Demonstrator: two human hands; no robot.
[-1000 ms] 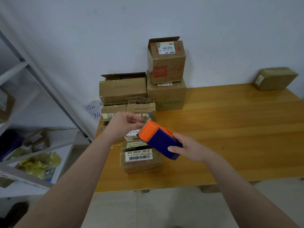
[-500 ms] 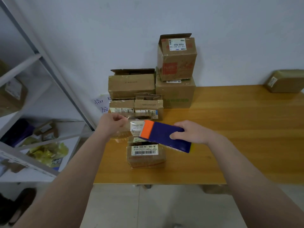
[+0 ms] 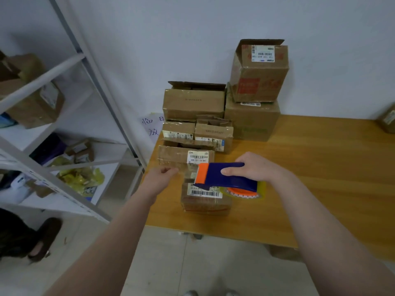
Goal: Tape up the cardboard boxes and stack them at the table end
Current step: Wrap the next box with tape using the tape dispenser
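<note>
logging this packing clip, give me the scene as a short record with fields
setting: wooden table against a white wall, metal shelf to the left
right hand: grips the blue and orange tape dispenser from above
left hand: pinches the free end of the clear tape, pulled out to the left
box being taped: small box near the table's front edge, under the dispenser
stack: several boxes piled at the wall end of the table, some top flaps open
far right: one more box at the frame edge
</note>
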